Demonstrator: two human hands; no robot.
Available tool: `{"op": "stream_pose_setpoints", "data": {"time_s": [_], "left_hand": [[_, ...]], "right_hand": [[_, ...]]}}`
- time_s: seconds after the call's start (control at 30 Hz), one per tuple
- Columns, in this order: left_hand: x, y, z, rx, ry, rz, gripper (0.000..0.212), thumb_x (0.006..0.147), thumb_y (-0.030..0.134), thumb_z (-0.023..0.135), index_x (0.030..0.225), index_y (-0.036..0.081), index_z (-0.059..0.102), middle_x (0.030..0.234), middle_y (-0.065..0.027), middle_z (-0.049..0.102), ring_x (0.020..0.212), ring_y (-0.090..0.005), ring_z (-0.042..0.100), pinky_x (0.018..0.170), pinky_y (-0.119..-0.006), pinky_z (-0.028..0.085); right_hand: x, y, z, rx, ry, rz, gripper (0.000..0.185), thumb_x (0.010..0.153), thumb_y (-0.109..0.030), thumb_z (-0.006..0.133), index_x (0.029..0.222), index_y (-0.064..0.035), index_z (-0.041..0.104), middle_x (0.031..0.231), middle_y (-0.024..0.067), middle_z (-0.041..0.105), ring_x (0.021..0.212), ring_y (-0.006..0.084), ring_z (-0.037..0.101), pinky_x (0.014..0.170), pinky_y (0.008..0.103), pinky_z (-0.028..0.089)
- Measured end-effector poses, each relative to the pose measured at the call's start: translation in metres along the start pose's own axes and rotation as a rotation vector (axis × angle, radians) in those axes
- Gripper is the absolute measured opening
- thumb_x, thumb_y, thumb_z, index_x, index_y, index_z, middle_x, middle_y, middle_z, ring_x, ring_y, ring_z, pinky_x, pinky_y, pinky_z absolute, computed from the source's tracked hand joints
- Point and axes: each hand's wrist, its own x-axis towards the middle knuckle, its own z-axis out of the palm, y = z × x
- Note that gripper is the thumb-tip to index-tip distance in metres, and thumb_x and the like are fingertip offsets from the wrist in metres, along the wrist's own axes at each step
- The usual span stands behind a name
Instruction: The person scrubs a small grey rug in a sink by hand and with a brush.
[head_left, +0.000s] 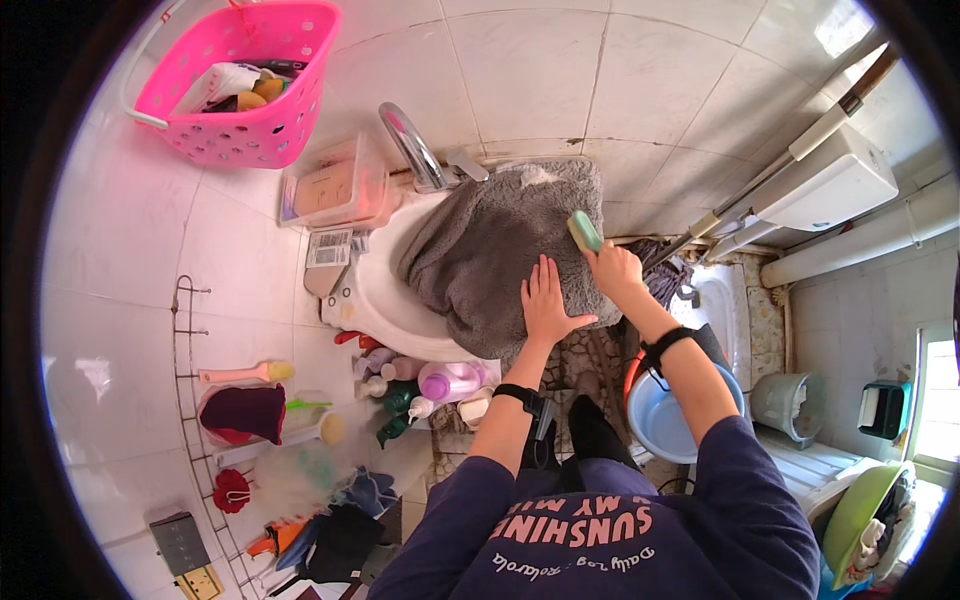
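A gray plush cloth (495, 247) is spread over the right part of a white washbasin (390, 300) and hangs over its front edge. My left hand (547, 304) lies on the cloth with its fingers spread, holding nothing. To the right of it, my right hand (616, 271) is closed around a pale green scrubbing brush (584, 231), which rests at the cloth's right side. The brush's underside is mostly hidden.
Behind the basin stands a chrome faucet (414, 146), with a clear plastic container (330, 187) to its left. Bottles (450, 381) stand below the basin's front. A blue basin (664, 412) is at lower right. A pink basket (240, 127) hangs upper left.
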Motion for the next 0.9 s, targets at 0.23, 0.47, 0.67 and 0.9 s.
{"op": "stream_pose_setpoints", "data": {"time_s": [0.23,0.47,0.67,0.9], "left_hand": [[0.002,-0.002,-0.002,-0.012,-0.031,-0.027,0.130,0.052,0.073,0.067,0.142,-0.001,0.011,0.149,-0.0180,0.013,0.134,-0.0337,0.020,0.107,-0.051,0.018],[0.002,-0.009,-0.004,-0.075,-0.092,-0.040,0.134,0.050,0.073,0.068,0.143,0.000,0.005,0.150,-0.0169,0.007,0.137,-0.0316,0.014,0.109,-0.048,0.015],[-0.003,-0.010,-0.002,-0.061,-0.132,-0.076,0.135,0.051,0.070,0.071,0.143,0.000,0.002,0.150,-0.0164,0.007,0.138,-0.0289,0.013,0.111,-0.044,0.015],[0.004,-0.002,-0.006,-0.079,-0.115,-0.110,0.129,0.055,0.064,0.074,0.142,-0.002,0.005,0.149,-0.0171,0.011,0.137,-0.0279,0.016,0.112,-0.042,0.014]], "right_hand": [[-0.038,0.025,-0.004,0.082,0.099,-0.070,0.058,0.083,-0.056,0.050,0.074,0.0006,0.053,0.063,0.0202,0.061,0.064,0.0350,0.063,0.055,0.0415,0.050],[0.023,-0.001,-0.017,-0.070,-0.114,-0.095,0.073,0.084,-0.065,0.039,0.066,0.0010,0.065,0.062,0.0191,0.063,0.061,0.0317,0.064,0.053,0.0384,0.051],[-0.043,0.013,0.012,-0.067,-0.206,-0.196,0.067,0.083,-0.063,0.042,0.079,0.0003,0.064,0.066,0.0204,0.063,0.063,0.0341,0.064,0.057,0.0417,0.052],[0.031,0.012,-0.002,-0.203,-0.168,-0.393,0.062,0.083,-0.062,0.045,0.076,-0.0029,0.062,0.064,0.0168,0.063,0.062,0.0309,0.065,0.055,0.0400,0.051]]}}
